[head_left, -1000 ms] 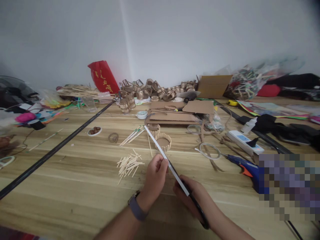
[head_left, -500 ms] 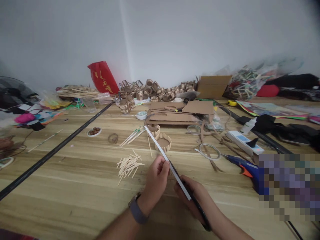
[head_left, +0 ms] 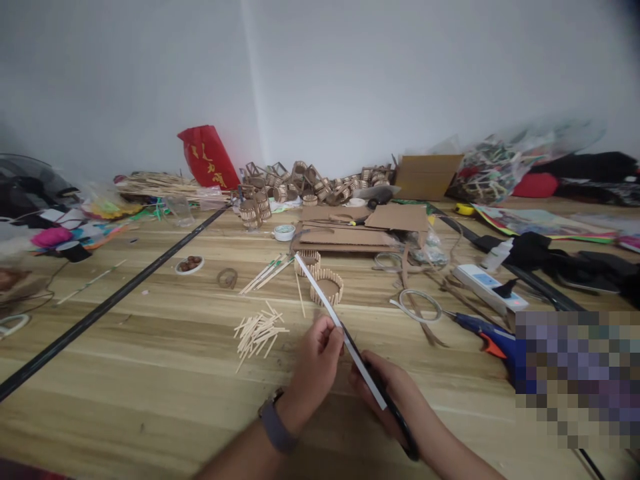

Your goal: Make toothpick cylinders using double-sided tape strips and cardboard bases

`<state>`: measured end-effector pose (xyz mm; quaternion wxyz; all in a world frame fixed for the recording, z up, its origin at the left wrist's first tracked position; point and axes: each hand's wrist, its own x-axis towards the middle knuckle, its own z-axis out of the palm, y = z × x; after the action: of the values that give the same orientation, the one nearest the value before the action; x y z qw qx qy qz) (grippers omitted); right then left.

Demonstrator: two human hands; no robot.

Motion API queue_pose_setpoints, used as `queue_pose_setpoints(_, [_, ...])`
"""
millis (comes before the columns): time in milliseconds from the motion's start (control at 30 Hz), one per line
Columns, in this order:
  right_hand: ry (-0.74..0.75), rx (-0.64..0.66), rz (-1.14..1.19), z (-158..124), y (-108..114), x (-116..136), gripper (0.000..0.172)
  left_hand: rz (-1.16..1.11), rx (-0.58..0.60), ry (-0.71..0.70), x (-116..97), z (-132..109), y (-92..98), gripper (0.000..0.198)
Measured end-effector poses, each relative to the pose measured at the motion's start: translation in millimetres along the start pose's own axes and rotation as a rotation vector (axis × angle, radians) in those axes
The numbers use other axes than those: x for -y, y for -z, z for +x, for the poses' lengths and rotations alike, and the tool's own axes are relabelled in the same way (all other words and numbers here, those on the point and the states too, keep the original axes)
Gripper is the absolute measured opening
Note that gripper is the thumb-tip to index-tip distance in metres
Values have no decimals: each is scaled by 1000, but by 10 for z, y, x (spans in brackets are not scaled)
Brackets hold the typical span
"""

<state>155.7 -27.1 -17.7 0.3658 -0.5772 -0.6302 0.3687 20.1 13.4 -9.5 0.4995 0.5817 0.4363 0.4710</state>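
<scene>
Facing sticks (head_left: 259,335) and baskets (head_left: 339,288), my left hand (head_left: 320,357) grips a white strip (head_left: 317,289) slanting forward-left; my right hand (head_left: 394,381), a black tool (head_left: 408,443).

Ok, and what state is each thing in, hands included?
Left hand, pinching the white strip.
White strip, straight, held aslant.
Right hand, closed around a black handle.
Short sticks, loosely piled.
Nearer basket, open-topped.
White dish, holding brown balls.
Power strip, black plug apparently inserted.
Red bag, tilted.
Cardboard sheets, stacked.

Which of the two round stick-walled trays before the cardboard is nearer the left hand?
The front tray, just beyond the left hand. The rear tray sits farther off, closer to the cardboard.
</scene>
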Motion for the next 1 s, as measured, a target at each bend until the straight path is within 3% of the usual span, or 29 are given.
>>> queue_pose_setpoints(567, [-25, -10, 127, -10, -18, 42, 20, 7, 33, 3, 16, -6, -11, 25])
queue_pose_setpoints(1000, [34, -25, -64, -37, 6, -25, 23, -16, 46, 3, -18, -26, -29, 23])
